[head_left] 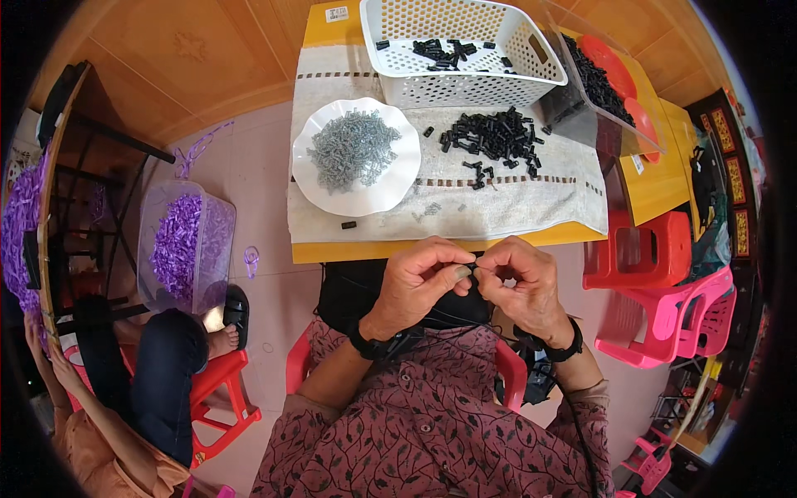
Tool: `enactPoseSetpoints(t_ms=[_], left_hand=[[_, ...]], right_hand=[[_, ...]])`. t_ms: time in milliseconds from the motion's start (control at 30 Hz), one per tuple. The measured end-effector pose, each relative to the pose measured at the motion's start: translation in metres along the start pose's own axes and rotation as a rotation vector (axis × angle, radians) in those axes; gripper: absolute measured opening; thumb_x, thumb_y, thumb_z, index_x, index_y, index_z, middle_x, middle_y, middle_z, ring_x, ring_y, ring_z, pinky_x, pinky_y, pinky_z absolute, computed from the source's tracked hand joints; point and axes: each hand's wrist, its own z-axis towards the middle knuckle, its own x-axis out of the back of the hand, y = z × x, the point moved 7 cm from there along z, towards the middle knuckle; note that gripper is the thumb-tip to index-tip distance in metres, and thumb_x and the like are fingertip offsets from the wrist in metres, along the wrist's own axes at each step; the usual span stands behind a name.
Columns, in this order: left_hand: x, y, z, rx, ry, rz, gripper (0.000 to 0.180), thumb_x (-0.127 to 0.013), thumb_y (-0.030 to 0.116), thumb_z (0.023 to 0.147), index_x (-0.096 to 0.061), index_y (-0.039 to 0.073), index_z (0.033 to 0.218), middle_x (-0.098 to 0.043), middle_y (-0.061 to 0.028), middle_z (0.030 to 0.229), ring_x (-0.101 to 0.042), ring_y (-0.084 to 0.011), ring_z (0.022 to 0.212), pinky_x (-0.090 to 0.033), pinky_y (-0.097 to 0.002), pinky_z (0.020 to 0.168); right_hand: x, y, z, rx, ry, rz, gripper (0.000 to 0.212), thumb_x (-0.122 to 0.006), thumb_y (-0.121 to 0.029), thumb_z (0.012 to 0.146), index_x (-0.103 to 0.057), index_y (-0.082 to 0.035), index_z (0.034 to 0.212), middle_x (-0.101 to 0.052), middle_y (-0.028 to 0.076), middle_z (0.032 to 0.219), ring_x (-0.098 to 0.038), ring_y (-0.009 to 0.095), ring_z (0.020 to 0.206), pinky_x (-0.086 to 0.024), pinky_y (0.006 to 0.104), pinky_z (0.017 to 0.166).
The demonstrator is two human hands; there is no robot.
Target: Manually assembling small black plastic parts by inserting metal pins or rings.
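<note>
Just past the table's near edge, my left hand [422, 284] and my right hand [525, 286] meet fingertip to fingertip. Both are closed in a pinch around a small black piece [472, 266], mostly covered by the fingers. Beyond them, a pile of small black tube-shaped parts [494, 137] lies on a pale cloth [531, 207]. To its left, a white scalloped plate [311, 187] carries a heap of small clear-grey parts [353, 151]. A single black part [349, 225] rests near the plate, and a few clear bits [432, 209] lie on the cloth.
A white perforated basket [473, 90] holding black parts stands at the back. Right of it is a clear bin [598, 124] of more black parts. Red and pink stools [639, 249] stand at right. At left, another person [124, 440] sits by a tub [217, 249] of purple pieces.
</note>
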Motion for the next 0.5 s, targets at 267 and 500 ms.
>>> enactPoseSetpoints(t_ms=[267, 500], left_hand=[[0.002, 0.001, 0.0, -0.015, 0.012, 0.065, 0.016, -0.057, -0.006, 0.087, -0.062, -0.005, 0.102, -0.06, -0.009, 0.093, -0.063, -0.0124, 0.072, -0.052, -0.0223, 0.064], [0.002, -0.007, -0.002, 0.104, -0.002, -0.126, 0.015, -0.058, -0.003, 0.088, -0.061, -0.006, 0.103, -0.063, -0.0093, 0.089, -0.063, -0.0129, 0.07, -0.053, -0.0244, 0.064]], right_hand=[[-0.001, 0.003, -0.001, -0.088, -0.048, 0.089, 0.007, -0.064, 0.005, 0.08, -0.062, 0.002, 0.086, -0.06, 0.006, 0.076, -0.061, 0.011, 0.065, -0.05, 0.023, 0.055], [-0.005, 0.026, -0.002, -0.36, -0.197, 0.556, 0.011, -0.062, -0.002, 0.087, -0.062, 0.005, 0.096, -0.066, 0.009, 0.082, -0.065, 0.013, 0.071, -0.055, 0.0244, 0.067]])
